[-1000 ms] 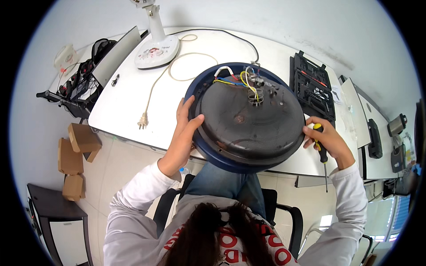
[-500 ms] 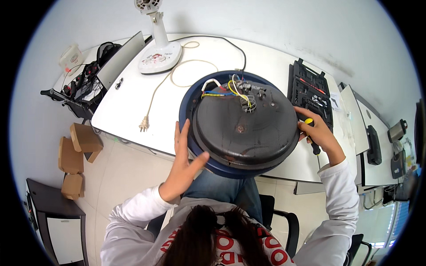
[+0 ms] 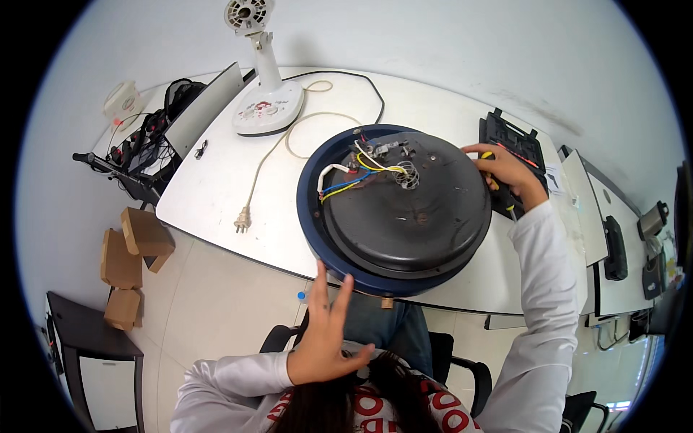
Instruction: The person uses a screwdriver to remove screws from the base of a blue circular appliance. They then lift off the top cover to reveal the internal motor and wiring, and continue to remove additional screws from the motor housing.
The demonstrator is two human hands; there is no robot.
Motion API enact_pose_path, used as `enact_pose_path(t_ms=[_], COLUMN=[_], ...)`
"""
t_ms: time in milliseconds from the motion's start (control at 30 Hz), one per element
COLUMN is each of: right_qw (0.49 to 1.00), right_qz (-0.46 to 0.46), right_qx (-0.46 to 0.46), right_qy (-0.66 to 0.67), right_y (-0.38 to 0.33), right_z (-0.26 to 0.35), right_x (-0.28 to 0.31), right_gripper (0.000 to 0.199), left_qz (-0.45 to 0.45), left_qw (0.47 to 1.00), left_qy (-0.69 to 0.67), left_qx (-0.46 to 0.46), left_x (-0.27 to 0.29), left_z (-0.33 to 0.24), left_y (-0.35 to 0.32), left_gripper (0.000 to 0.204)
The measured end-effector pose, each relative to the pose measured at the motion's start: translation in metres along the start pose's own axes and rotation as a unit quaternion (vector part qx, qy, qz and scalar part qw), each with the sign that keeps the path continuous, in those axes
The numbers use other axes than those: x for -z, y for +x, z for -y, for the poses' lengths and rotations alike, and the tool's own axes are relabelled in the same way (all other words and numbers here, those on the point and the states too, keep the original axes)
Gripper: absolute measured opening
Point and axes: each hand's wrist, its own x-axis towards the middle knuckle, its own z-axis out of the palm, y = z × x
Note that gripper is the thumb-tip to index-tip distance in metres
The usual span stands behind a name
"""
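Note:
A round appliance, apparently an electric pan lying upside down, sits on the table's near edge. It has a dark blue outer shell (image 3: pixel 309 216) around a black metal underside (image 3: pixel 390 238). White, yellow and blue wires (image 3: pixel 346 184) and a coiled spring (image 3: pixel 406 175) show on top. My left hand (image 3: pixel 328 335) is open, fingers spread, just below the shell's near-left rim; whether a fingertip touches it I cannot tell. At the far-right edge, my right hand (image 3: pixel 512 177) holds a yellow-and-black screwdriver (image 3: pixel 492 180), its fingertips resting against the appliance.
A white fan stand (image 3: pixel 267 108) without blades stands at the back left, its beige cord and plug (image 3: pixel 242 220) trailing over the white table (image 3: pixel 209 209). Behind my right hand lies an open black tool case (image 3: pixel 516 137). Cardboard boxes (image 3: pixel 121 260) are on the floor at left.
The appliance has turned counterclockwise, carrying its wires toward the left. My left hand has drawn back toward me from the rim. My right hand has stayed at the right edge with the screwdriver.

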Motion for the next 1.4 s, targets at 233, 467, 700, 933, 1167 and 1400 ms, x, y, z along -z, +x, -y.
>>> enact_pose_path(t_ms=[233, 467, 700, 933, 1167, 1400], right_qw=[1.0, 0.999, 0.995, 0.984, 0.986, 0.974], right_qz=[0.022, 0.032, 0.076, 0.135, 0.101, 0.098], right_qx=[-0.001, 0.016, 0.026, 0.062, 0.067, 0.124], right_qy=[-0.019, -0.02, -0.059, -0.1, -0.114, -0.16], right_y=[0.017, 0.028, 0.046, 0.08, 0.075, 0.072], right_z=[0.0, -0.004, 0.001, 0.01, 0.011, 0.017], right_x=[0.012, 0.015, 0.03, 0.034, 0.028, 0.04], right_gripper=[0.033, 0.032, 0.031, 0.027, 0.024, 0.029], left_qz=[-0.083, -0.111, -0.18, -0.15, -0.145, -0.124], left_qw=[0.988, 0.99, 0.983, 0.984, 0.973, 0.973], left_qy=[0.096, -0.079, -0.003, 0.016, 0.048, 0.055], left_qx=[-0.087, -0.041, -0.046, -0.093, -0.173, -0.188], left_x=[0.014, 0.008, -0.031, -0.085, -0.055, 0.008], left_z=[0.054, 0.1, 0.063, 0.046, 0.075, 0.088], left_y=[0.004, 0.058, 0.049, -0.001, -0.003, 0.028], left_gripper=[0.095, 0.126, 0.111, 0.09, 0.071, 0.073])
